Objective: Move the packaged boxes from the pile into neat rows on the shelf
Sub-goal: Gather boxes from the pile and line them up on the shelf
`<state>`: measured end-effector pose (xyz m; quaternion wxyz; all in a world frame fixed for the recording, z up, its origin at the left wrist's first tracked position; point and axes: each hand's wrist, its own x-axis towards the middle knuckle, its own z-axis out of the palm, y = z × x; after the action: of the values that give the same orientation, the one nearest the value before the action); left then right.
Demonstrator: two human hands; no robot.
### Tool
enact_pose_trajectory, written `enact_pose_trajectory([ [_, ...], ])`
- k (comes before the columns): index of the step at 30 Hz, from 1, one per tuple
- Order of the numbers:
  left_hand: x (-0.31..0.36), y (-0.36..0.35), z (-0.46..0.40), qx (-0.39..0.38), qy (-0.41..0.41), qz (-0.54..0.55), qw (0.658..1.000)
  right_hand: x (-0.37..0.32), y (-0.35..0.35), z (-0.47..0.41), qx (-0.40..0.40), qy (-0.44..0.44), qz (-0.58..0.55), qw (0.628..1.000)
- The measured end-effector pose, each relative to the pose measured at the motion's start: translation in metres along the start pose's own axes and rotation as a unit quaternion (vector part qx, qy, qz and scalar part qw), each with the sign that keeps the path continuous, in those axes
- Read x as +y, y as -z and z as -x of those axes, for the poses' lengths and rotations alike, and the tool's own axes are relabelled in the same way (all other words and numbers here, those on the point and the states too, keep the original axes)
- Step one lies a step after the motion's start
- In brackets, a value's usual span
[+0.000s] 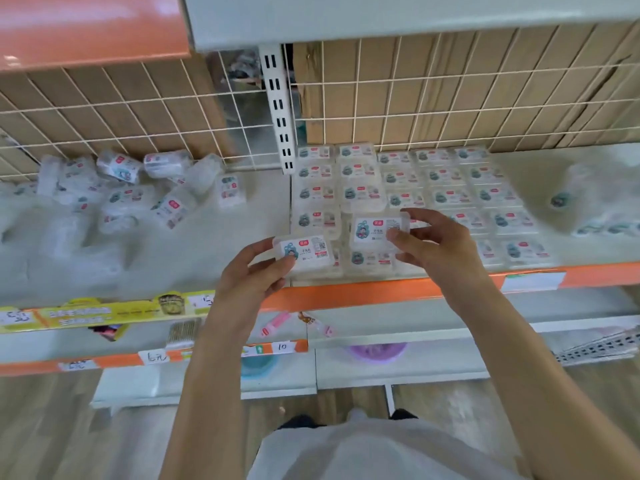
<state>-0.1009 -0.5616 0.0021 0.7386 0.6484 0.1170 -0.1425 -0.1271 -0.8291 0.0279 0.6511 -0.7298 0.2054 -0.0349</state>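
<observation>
Left hand (256,271) pinches one clear plastic labelled box (304,252), right hand (433,244) another (379,230), both above the front rows (450,199) on the white shelf (214,244); set each label-up, flush against neighbours, pile (121,192) remains left.

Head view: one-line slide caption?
Left hand and right hand each hold a box over the rows; pile at left.

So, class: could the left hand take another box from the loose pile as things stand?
Probably not yet: the left hand already grips a box. The path across the shelf to the pile looks unobstructed.
</observation>
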Motion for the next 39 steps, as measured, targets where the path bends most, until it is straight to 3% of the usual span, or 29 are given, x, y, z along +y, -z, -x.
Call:
enact_pose_trajectory([
  [26, 0.000, -0.008, -0.014, 0.006, -0.003, -0.043, 0.999, 0.004, -0.013, -0.064, -0.004, 0.017, 0.169, 0.985],
  [39, 0.003, -0.009, -0.017, 0.041, -0.041, -0.200, 0.978, 0.009, -0.013, -0.064, 0.020, 0.092, 0.222, 0.970],
])
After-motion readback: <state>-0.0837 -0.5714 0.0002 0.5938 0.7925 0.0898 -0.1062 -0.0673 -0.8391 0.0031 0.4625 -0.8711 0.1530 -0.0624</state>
